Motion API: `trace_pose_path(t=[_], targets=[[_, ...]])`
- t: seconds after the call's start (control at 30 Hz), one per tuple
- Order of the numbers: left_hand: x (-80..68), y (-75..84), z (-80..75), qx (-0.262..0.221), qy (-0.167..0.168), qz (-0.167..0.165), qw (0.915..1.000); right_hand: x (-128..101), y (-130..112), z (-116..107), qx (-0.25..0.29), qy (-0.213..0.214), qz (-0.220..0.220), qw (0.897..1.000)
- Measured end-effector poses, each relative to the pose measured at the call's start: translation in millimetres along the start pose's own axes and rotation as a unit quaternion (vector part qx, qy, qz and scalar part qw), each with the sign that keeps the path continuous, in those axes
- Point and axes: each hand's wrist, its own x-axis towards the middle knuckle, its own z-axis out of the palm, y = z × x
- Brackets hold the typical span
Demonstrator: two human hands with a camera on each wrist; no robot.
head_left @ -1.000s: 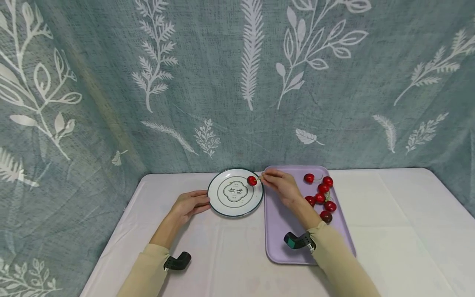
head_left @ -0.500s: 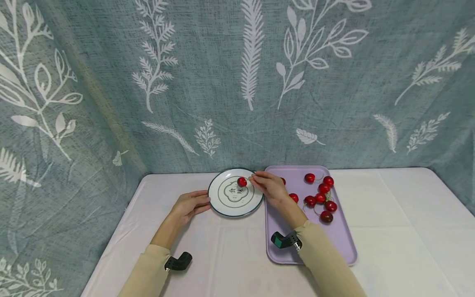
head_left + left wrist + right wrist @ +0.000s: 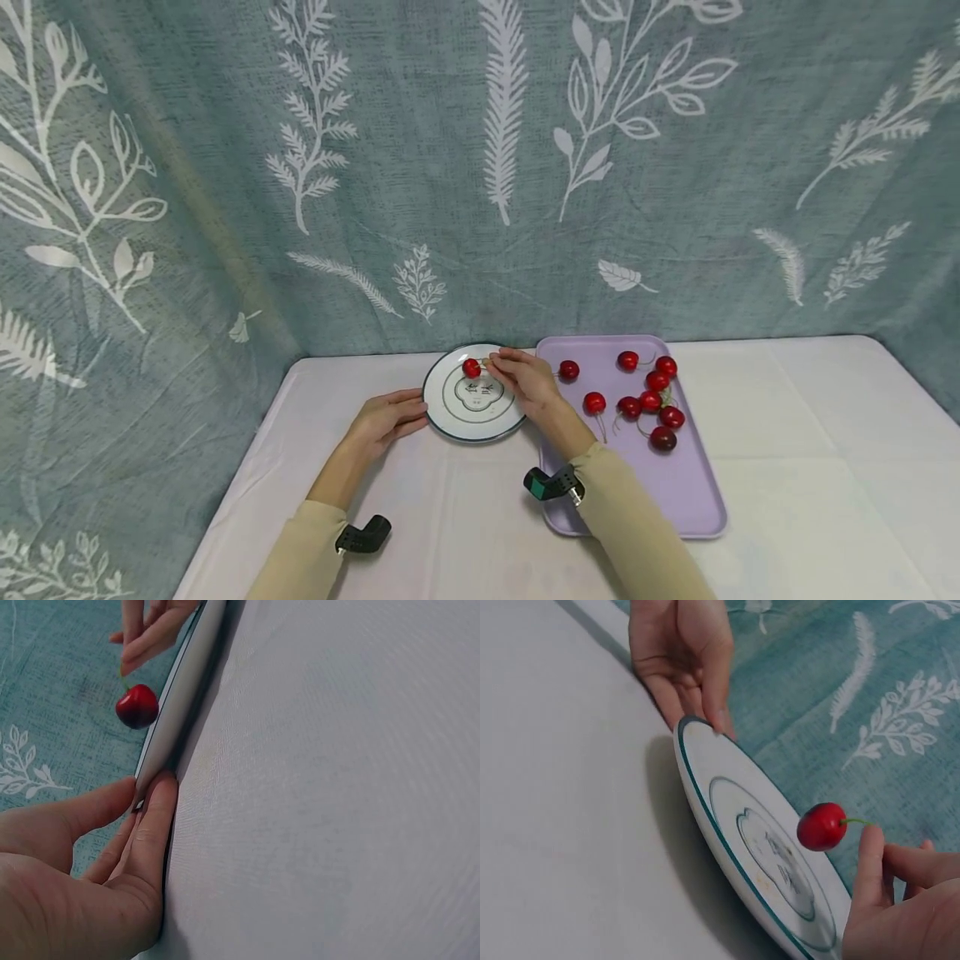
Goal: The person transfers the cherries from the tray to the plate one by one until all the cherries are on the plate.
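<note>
A red cherry (image 3: 471, 368) hangs by its green stem from my right hand (image 3: 531, 387), whose thumb and fingertips pinch the stem. In the right wrist view the cherry (image 3: 822, 826) is held above the white plate (image 3: 731, 761), which has a dark teal rim and printed characters in its middle. My left hand (image 3: 384, 423) grips the left edge of the plate (image 3: 450, 407). The left wrist view shows its thumb (image 3: 109, 804) over the rim and fingers (image 3: 154, 825) at the underside.
Right of the plate lies a purple tray (image 3: 637, 500) with several more stemmed cherries (image 3: 650, 401), mostly along its right side. A white cloth (image 3: 795, 467) covers the table. Behind it hangs a teal curtain (image 3: 420, 167) with white leaf prints.
My right hand has moved left with the cherry, from the plate's right edge to over its middle. Cherries on the tray's left side have come into sight. The left hand stays at the rim.
</note>
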Motion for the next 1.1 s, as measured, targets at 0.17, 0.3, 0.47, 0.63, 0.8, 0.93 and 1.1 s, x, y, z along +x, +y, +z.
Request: trace_pose_path(t=[0.17, 0.3, 0.47, 0.63, 0.8, 0.93, 1.1], targets=[[-0.6, -1.4, -1.3, -0.001, -0.004, 0.005, 1.0, 2.9, 10.6, 6.4, 0.007, 0.001, 0.003, 1.0], [0.1, -2.7, -1.2, 0.002, 0.0, 0.001, 1.0, 5.5, 18.8, 10.0, -0.024, 0.005, 0.001, 1.0], [1.0, -3.4, -2.3, -0.002, 0.0, 0.006, 1.0, 5.6, 22.9, 15.0, -0.093, 0.004, -0.027, 0.995], [1.4, -2.8, -2.9, -0.007, -0.004, 0.01, 0.9999, 4.7, 22.9, 19.2, -0.137, 0.005, -0.035, 0.99], [1.9, -2.1, -2.5, -0.002, 0.001, 0.011, 0.9999, 3.6, 21.9, 20.7, -0.153, 0.006, -0.039, 0.987], [2.2, -2.3, -2.2, 0.003, 0.003, 0.01, 0.9999, 3.1, 22.8, 20.1, -0.17, 0.005, -0.051, 0.984], [2.2, -2.7, -1.7, 0.003, 0.001, 0.008, 1.0, 2.7, 24.9, 18.8, -0.18, 0.0, -0.064, 0.982]])
